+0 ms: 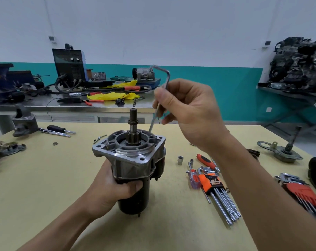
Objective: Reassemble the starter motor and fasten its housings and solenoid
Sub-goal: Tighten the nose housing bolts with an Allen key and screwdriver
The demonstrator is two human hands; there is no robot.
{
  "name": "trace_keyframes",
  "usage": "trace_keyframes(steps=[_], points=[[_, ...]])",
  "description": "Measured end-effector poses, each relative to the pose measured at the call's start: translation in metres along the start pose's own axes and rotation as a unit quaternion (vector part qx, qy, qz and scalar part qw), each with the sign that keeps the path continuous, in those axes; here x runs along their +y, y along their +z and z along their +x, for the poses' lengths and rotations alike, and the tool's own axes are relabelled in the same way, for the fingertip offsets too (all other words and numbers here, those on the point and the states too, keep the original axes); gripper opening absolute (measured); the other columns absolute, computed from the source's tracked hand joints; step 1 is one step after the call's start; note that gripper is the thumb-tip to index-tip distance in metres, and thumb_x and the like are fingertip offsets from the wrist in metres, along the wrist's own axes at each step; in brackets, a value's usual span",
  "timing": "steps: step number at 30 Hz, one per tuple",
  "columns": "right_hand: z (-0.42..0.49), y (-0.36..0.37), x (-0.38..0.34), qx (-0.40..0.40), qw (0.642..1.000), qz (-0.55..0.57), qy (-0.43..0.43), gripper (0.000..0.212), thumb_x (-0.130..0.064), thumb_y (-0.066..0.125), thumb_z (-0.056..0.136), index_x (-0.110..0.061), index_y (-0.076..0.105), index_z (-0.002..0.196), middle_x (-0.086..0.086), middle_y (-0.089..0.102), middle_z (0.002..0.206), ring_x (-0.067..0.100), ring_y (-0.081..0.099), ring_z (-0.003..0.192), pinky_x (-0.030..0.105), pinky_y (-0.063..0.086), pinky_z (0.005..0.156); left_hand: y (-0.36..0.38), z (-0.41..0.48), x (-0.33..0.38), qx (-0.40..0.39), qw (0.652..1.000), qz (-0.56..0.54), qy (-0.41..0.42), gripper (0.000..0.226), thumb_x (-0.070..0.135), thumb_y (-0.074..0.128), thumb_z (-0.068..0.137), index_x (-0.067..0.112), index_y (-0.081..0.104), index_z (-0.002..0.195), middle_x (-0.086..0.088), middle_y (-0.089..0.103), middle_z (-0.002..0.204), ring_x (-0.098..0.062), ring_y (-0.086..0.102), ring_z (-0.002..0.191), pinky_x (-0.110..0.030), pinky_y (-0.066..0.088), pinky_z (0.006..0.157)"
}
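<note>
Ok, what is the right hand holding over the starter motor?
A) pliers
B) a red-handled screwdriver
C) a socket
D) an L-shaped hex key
D: the right hand pinches an L-shaped hex key, its long end pointing down at the far rim of the starter motor, which the left hand grips upright on the table.

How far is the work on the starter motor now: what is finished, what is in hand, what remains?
Looks done: the aluminium front housing sits on the motor body, pinion shaft standing out. In hand: the left hand grips the body upright; the right hand holds a hex key, its tip down at the housing's far edge, probably on a screw. Left: a grey housing lies apart on the table, not yet fitted.
</note>
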State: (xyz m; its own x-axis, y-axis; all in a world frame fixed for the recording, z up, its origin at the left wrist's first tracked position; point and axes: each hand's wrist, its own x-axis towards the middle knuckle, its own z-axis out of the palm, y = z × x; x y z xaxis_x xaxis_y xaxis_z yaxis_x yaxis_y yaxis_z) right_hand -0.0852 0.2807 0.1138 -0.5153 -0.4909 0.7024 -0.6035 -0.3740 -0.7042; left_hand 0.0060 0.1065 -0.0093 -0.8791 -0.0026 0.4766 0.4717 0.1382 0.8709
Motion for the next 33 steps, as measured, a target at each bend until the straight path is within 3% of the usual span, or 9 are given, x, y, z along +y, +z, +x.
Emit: trace_keyframes(steps=[3, 6, 8, 13, 16, 20, 23, 27, 33], points=[[0.002, -0.001, 0.010, 0.080, 0.996, -0.013, 0.029, 0.026, -0.015, 0.047, 0.104, -0.013, 0.062, 0.083, -0.006, 0.062, 0.066, 0.014, 0.062, 0.066, 0.032, 0.056, 0.064, 0.007, -0.001, -0.003, 0.045, 0.999, 0.004, 0.008, 0.055, 0.022, 0.074, 0.064, 0.021, 0.066, 0.119, -0.008, 0.072, 0.112, -0.021, 0.069, 0.101, -0.023, 0.055, 0.081], [0.003, -0.010, 0.016, 0.135, 0.989, -0.044, 0.038, 0.027, -0.018, 0.042, 0.107, -0.014, 0.058, 0.085, -0.009, 0.056, 0.059, 0.013, 0.060, 0.060, 0.035, 0.057, 0.064, 0.009, -0.001, -0.008, 0.087, 0.996, 0.004, -0.010, 0.069, 0.027, 0.081, 0.057, 0.012, 0.061, 0.121, -0.008, 0.073, 0.110, -0.023, 0.071, 0.102, -0.026, 0.056, 0.080], [0.000, -0.014, 0.021, 0.125, 0.988, -0.080, 0.048, 0.026, -0.020, 0.044, 0.106, -0.016, 0.060, 0.086, -0.011, 0.057, 0.057, 0.013, 0.059, 0.061, 0.033, 0.055, 0.062, 0.010, 0.000, -0.011, 0.106, 0.994, 0.002, -0.007, 0.068, 0.028, 0.082, 0.053, 0.017, 0.062, 0.117, -0.008, 0.074, 0.107, -0.022, 0.071, 0.100, -0.025, 0.056, 0.078], [-0.003, -0.018, 0.021, 0.110, 0.990, -0.059, 0.066, 0.028, -0.020, 0.053, 0.102, -0.025, 0.072, 0.081, -0.015, 0.067, 0.070, 0.000, 0.059, 0.071, 0.011, 0.047, 0.062, 0.009, -0.001, -0.010, 0.102, 0.995, 0.003, -0.004, 0.059, 0.028, 0.081, 0.055, 0.034, 0.066, 0.112, -0.005, 0.074, 0.108, -0.021, 0.071, 0.101, -0.022, 0.055, 0.078], [-0.004, -0.015, 0.022, 0.085, 0.993, -0.051, 0.071, 0.031, -0.021, 0.051, 0.103, -0.024, 0.071, 0.079, -0.011, 0.070, 0.076, 0.000, 0.062, 0.073, 0.009, 0.046, 0.063, 0.008, 0.000, -0.007, 0.080, 0.997, 0.001, -0.017, 0.063, 0.025, 0.081, 0.059, 0.029, 0.063, 0.120, -0.007, 0.073, 0.113, -0.023, 0.070, 0.106, -0.023, 0.055, 0.082], [-0.014, 0.002, 0.040, 0.088, 0.989, -0.056, 0.104, 0.034, -0.023, 0.045, 0.106, -0.019, 0.065, 0.079, 0.002, 0.070, 0.082, 0.010, 0.067, 0.078, 0.017, 0.051, 0.069, 0.010, 0.001, -0.006, 0.050, 0.998, -0.019, -0.039, 0.074, 0.022, 0.082, 0.063, 0.011, 0.054, 0.131, -0.014, 0.071, 0.116, -0.029, 0.069, 0.108, -0.028, 0.055, 0.085], [-0.018, 0.012, 0.047, 0.125, 0.983, -0.005, 0.132, 0.040, -0.027, 0.040, 0.107, -0.018, 0.061, 0.075, 0.002, 0.070, 0.078, 0.020, 0.071, 0.076, 0.023, 0.053, 0.063, 0.011, 0.001, -0.007, 0.047, 0.998, -0.024, -0.043, 0.079, 0.021, 0.083, 0.061, 0.006, 0.051, 0.132, -0.016, 0.072, 0.116, -0.031, 0.069, 0.108, -0.030, 0.055, 0.087], [-0.022, 0.015, 0.050, 0.147, 0.980, 0.028, 0.133, 0.047, -0.031, 0.039, 0.106, -0.029, 0.063, 0.066, 0.001, 0.068, 0.073, 0.022, 0.072, 0.070, 0.024, 0.052, 0.055, 0.012, 0.002, -0.008, 0.035, 0.999, -0.014, -0.037, 0.079, 0.022, 0.081, 0.061, 0.005, 0.051, 0.133, -0.016, 0.072, 0.117, -0.032, 0.068, 0.111, -0.034, 0.055, 0.093], [-0.026, 0.012, 0.052, 0.135, 0.981, 0.056, 0.131, 0.042, -0.037, 0.042, 0.101, -0.030, 0.063, 0.065, 0.001, 0.066, 0.071, 0.026, 0.072, 0.067, 0.030, 0.055, 0.059, 0.014, 0.001, -0.006, 0.032, 0.999, 0.023, -0.033, 0.071, 0.026, 0.079, 0.065, 0.009, 0.057, 0.130, -0.012, 0.071, 0.119, -0.027, 0.068, 0.112, -0.030, 0.054, 0.093]])
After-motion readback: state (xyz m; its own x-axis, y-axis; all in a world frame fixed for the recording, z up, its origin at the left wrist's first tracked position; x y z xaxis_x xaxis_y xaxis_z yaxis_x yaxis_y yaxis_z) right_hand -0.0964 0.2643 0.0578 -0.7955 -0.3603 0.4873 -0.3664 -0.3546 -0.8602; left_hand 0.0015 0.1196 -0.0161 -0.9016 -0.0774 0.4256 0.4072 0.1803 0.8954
